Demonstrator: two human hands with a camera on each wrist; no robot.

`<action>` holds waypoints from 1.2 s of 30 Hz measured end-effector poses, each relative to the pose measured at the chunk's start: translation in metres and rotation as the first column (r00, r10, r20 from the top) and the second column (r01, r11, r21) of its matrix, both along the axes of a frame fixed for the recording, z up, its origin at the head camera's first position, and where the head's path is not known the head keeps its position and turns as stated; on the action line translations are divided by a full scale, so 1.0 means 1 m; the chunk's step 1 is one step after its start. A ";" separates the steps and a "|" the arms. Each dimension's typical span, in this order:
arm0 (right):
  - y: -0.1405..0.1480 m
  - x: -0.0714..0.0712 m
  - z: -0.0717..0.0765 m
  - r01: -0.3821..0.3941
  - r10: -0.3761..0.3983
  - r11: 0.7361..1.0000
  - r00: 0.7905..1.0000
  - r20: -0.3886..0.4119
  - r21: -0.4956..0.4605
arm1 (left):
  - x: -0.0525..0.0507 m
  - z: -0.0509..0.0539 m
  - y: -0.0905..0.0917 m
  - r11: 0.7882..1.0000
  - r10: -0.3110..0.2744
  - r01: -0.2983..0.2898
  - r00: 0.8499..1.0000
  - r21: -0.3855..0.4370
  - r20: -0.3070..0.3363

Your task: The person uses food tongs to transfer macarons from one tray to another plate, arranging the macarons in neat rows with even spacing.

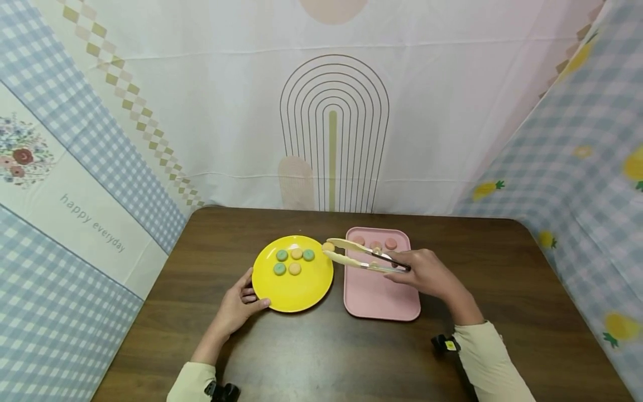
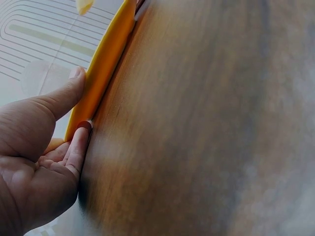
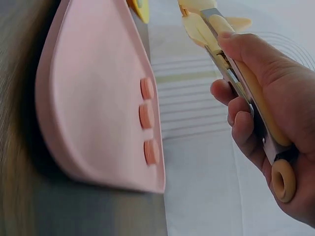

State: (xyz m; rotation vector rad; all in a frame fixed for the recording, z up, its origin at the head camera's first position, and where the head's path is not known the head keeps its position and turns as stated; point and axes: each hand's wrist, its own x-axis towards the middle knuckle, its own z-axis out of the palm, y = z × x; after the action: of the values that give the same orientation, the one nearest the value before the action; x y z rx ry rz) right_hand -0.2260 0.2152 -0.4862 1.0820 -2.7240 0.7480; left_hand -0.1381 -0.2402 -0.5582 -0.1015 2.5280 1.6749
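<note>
My left hand [image 1: 235, 308] holds the left rim of a round yellow plate [image 1: 296, 296], thumb against the edge and fingers curled low beside it in the left wrist view. On the plate lie three green macarons [image 1: 279, 269] and two yellow ones. My right hand [image 1: 427, 273] grips a pair of tongs [image 1: 346, 259] with pale tips and metal arms. Between the tips sits a yellow macaron [image 1: 328, 247], above the plate's right rim. Under the tongs is a pink rectangular tray [image 1: 382, 304] with three pink macarons [image 3: 146, 115] along its far side; the tongs partly cover that area.
Plate and tray stand side by side on a dark brown wooden table [image 1: 311, 357], a narrow gap between them. Behind the table hangs a white patterned cloth [image 1: 226, 111]. Checked cloths hang at the left and right.
</note>
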 end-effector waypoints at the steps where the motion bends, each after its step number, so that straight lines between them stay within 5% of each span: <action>1: -0.003 -0.001 0.001 -0.010 0.010 1.000 1.000 0.000 0.003 | 0.000 0.000 0.000 1.000 0.000 0.000 1.000 0.001 0.002; 36: -0.046 -0.009 -0.013 -0.154 0.149 0.986 0.986 0.070 0.070 | 0.001 0.001 0.001 1.000 0.010 -0.010 1.000 -0.004 0.003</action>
State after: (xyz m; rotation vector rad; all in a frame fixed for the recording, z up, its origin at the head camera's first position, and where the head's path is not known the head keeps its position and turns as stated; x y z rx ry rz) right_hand -0.2355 0.1691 -0.4988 1.3163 -2.7679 0.7181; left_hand -0.1376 -0.2392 -0.5568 -0.1167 2.5332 1.6714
